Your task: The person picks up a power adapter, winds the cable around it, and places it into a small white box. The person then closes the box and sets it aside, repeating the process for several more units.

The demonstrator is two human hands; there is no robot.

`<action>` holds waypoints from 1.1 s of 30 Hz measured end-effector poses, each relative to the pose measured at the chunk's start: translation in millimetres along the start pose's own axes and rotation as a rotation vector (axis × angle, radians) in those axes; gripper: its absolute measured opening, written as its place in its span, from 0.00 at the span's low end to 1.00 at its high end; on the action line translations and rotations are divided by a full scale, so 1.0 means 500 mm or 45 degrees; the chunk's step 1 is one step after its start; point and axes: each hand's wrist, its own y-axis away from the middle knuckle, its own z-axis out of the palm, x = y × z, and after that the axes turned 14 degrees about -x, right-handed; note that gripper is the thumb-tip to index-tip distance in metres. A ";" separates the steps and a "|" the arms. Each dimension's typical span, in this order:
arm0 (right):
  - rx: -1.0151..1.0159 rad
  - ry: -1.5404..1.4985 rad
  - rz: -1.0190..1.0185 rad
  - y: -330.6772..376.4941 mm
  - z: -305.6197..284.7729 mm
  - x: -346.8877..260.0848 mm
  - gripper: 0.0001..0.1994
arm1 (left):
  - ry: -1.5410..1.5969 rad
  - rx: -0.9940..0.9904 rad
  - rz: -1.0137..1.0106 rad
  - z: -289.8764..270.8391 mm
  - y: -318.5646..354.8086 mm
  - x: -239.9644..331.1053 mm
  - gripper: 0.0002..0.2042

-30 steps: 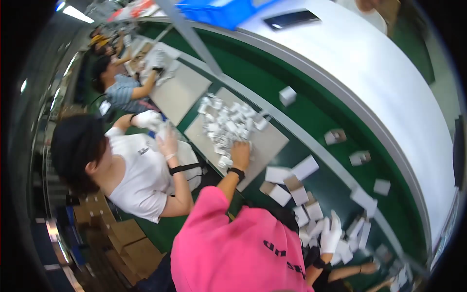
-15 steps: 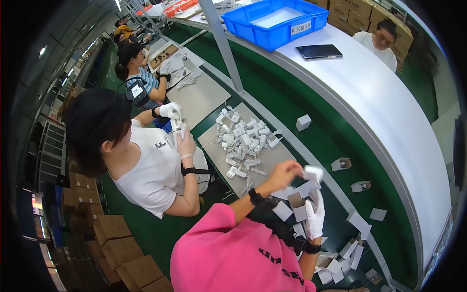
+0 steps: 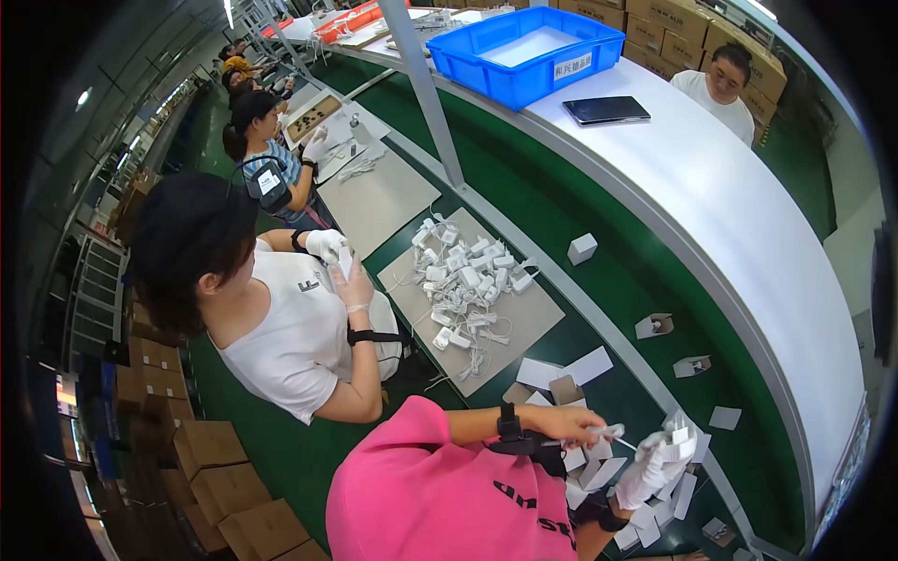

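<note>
- Gripping a white power adapter (image 3: 677, 438), my gloved right hand (image 3: 649, 470) has it raised above the clutter of boxes; that grip is closed around it.
- I have the bare left hand (image 3: 567, 424) pinching a small white connector (image 3: 611, 432), and a short stretch of white cable (image 3: 628, 445) runs from there toward the adapter.
- Just below both hands, I see open white boxes (image 3: 600, 474) strewn over the dark green table (image 3: 558, 341).
- Off to the left, a tangled heap of white adapters (image 3: 470, 277) lies on a beige board (image 3: 524, 324).
- Beside that board, a co-worker in a white T-shirt (image 3: 267, 341) works with both hands close together.
- Farther out, a blue tray (image 3: 524, 89) and a black phone (image 3: 606, 110) rest on a curved white table (image 3: 697, 168).
</note>
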 end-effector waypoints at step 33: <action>0.386 -0.691 0.258 0.127 -0.071 0.146 0.24 | -1.761 0.430 0.387 0.103 -0.154 -0.037 0.14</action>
